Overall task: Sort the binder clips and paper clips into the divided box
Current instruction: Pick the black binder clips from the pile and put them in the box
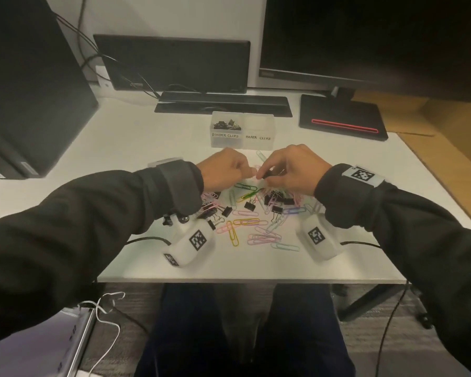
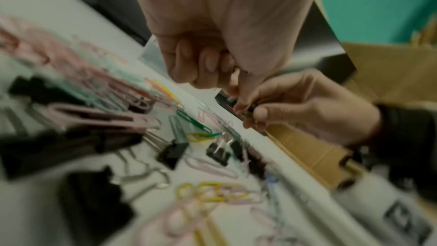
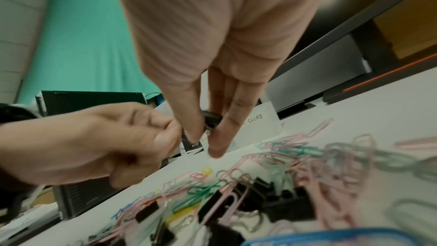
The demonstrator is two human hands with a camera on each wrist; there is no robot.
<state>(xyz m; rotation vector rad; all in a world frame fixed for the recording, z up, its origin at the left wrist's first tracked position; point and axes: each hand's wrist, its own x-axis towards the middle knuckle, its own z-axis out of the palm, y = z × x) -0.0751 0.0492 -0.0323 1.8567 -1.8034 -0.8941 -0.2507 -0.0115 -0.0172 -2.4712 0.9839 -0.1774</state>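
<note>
paper clips [image 1: 256,223]: pink, yellow, green, pale mint, blue
binder clips [image 1: 276,200]: black, silver wire handles
divided box [image 1: 242,131]: clear, black handwritten labels
table [image 1: 152,137]: white
sleeves [image 1: 98,210]: black
wrist tags [image 1: 198,240]: white, black square pattern

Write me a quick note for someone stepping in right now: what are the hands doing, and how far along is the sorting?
Right hand: pinches a black binder clip above the pile.
Left hand: fingers curled, tips meeting the right hand's at that clip; what it grips is too blurred to tell.
Box: at the back of the table, beyond the hands. The side labelled binder clips holds some black clips; the paper clips side looks empty.
Pile: coloured paper clips and black binder clips mixed, below and in front of the hands.
Done: a few binder clips. Left: nearly everything, including all the paper clips.
</note>
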